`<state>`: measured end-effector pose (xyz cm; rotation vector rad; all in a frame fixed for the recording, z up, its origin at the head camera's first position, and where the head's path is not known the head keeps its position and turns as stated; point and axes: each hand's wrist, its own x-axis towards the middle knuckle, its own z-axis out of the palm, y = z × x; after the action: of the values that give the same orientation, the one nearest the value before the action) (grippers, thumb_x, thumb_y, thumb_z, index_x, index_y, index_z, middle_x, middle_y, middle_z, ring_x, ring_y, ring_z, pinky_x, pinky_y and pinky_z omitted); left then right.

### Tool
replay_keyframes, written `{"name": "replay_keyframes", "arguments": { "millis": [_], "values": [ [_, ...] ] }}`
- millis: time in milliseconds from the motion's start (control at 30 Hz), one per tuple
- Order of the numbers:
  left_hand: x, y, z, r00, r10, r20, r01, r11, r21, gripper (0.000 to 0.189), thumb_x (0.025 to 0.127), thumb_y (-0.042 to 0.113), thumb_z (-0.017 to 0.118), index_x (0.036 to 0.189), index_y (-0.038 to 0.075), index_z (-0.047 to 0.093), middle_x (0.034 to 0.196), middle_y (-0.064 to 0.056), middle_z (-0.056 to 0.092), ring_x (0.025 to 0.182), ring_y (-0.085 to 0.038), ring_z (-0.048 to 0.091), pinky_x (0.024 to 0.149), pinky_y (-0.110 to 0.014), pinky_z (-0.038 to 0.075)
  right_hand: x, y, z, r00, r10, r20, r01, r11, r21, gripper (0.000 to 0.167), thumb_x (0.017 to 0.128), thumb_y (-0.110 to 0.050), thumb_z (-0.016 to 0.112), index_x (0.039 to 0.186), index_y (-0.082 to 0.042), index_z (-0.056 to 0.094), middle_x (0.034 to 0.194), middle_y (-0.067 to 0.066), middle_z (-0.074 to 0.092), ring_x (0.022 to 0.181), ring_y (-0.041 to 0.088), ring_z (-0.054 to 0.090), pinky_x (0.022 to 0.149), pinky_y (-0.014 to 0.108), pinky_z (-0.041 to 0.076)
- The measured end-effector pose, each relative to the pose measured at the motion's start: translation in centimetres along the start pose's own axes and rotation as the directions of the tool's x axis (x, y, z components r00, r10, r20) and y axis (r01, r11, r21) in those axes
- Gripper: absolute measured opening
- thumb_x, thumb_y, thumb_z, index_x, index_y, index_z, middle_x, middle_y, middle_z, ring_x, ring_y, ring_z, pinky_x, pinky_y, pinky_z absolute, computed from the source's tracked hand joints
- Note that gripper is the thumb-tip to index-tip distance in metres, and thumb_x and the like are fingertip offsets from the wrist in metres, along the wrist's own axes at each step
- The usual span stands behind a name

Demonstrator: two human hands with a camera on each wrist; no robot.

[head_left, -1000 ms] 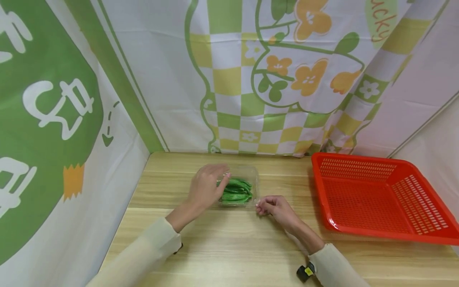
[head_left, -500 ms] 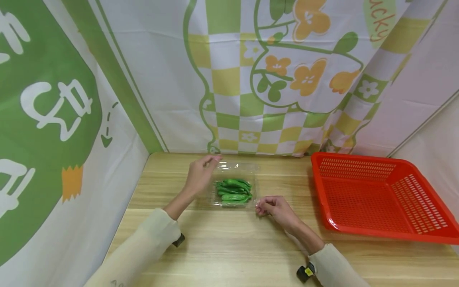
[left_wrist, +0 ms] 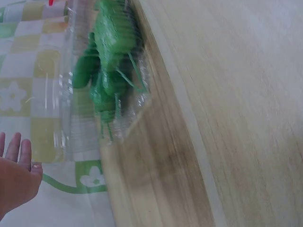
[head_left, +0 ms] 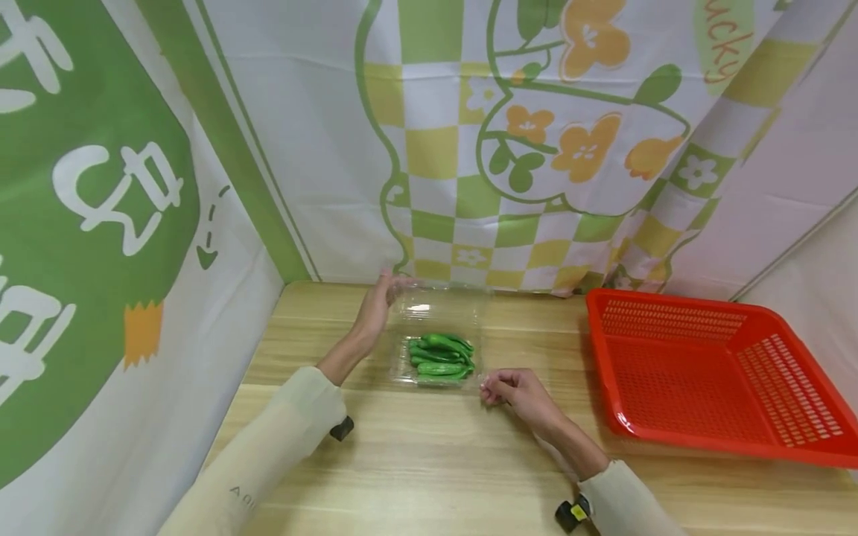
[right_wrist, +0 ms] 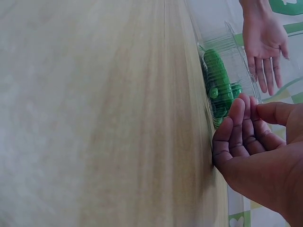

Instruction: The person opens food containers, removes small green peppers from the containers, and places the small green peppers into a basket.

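Several green chili peppers (head_left: pixel 441 359) lie in a clear plastic clamshell box (head_left: pixel 442 307) on the table. Its hinged lid is raised at the far side. My left hand (head_left: pixel 372 316) is at the lid's left edge; the left wrist view shows the hand (left_wrist: pixel 19 177) with straight fingers beside the clear plastic. At the box's near right corner, my right hand (head_left: pixel 521 394) pinches the rim between thumb and forefinger. In the right wrist view its other fingers (right_wrist: pixel 229 137) are curled, and the peppers (right_wrist: pixel 220 80) show beyond them through the plastic.
A red perforated plastic basket (head_left: pixel 717 380) stands on the right side of the wooden table (head_left: pixel 415 461). Printed cloth (head_left: pixel 429 156) hangs right behind the table's back edge, and another green and white cloth (head_left: pixel 127 223) hangs on the left.
My left hand has moved from over the peppers to the back left, and the clear lid has swung up and away. The right hand keeps its place at the box corner.
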<state>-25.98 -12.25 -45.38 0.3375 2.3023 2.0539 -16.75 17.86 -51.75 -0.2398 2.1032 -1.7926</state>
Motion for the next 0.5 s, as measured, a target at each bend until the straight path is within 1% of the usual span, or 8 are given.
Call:
{"name": "replay_keyframes", "arguments": {
  "millis": [133, 200, 267, 367, 500],
  "values": [
    [0.5, -0.9, -0.1, 1.0, 0.018, 0.019, -0.017, 0.998, -0.057, 0.082, 0.114, 0.049, 0.0, 0.142, -0.001, 0.059, 0.147, -0.022, 0.06, 0.143, -0.036, 0.051, 0.131, -0.052, 0.026, 0.0, 0.0, 0.0, 1.0, -0.006, 0.001, 0.006, 1.0, -0.01, 0.026, 0.109, -0.006, 0.056, 0.111, 0.016, 0.069, 0.097, 0.016, 0.075, 0.087, 0.016, 0.069, 0.081, 0.026, 0.063],
    [0.8, -1.2, -0.1, 0.999, 0.022, 0.024, -0.02, 0.997, -0.074, 0.083, 0.114, 0.048, -0.002, 0.145, -0.004, 0.054, 0.149, -0.027, 0.058, 0.144, -0.039, 0.05, 0.131, -0.053, 0.025, 0.0, 0.0, 0.0, 1.0, -0.006, 0.001, 0.006, 1.0, -0.014, 0.026, 0.109, -0.006, 0.056, 0.111, 0.016, 0.069, 0.098, 0.017, 0.075, 0.087, 0.016, 0.069, 0.081, 0.026, 0.063],
    [1.0, -1.6, -0.1, 0.999, 0.021, 0.034, -0.018, 0.996, -0.082, 0.085, 0.113, 0.05, -0.005, 0.15, -0.004, 0.05, 0.15, -0.03, 0.055, 0.146, -0.04, 0.048, 0.132, -0.054, 0.022, 0.0, 0.0, 0.0, 1.0, -0.009, -0.001, 0.009, 1.0, -0.02, 0.025, 0.108, -0.006, 0.056, 0.111, 0.016, 0.069, 0.098, 0.018, 0.075, 0.086, 0.016, 0.07, 0.08, 0.026, 0.063],
    [1.2, -2.0, -0.1, 0.999, 0.008, 0.046, -0.004, 0.996, -0.088, 0.085, 0.112, 0.053, -0.005, 0.156, -0.003, 0.042, 0.153, -0.032, 0.051, 0.148, -0.041, 0.046, 0.133, -0.053, 0.019, 0.0, -0.1, 0.1, 1.0, -0.014, -0.002, 0.014, 1.0, -0.02, 0.025, 0.108, -0.005, 0.056, 0.11, 0.016, 0.069, 0.097, 0.017, 0.075, 0.086, 0.015, 0.07, 0.08, 0.026, 0.063],
    [1.6, -2.7, -0.2, 0.998, -0.017, 0.065, 0.024, 0.995, -0.1, 0.084, 0.112, 0.053, -0.004, 0.159, -0.005, 0.035, 0.156, -0.032, 0.048, 0.147, -0.044, 0.045, 0.133, -0.053, 0.021, 0.0, 0.0, 0.1, 1.0, -0.018, -0.004, 0.018, 1.0, -0.017, 0.024, 0.108, -0.004, 0.056, 0.109, 0.016, 0.069, 0.096, 0.015, 0.076, 0.086, 0.015, 0.07, 0.079, 0.026, 0.063]
  ]
}}
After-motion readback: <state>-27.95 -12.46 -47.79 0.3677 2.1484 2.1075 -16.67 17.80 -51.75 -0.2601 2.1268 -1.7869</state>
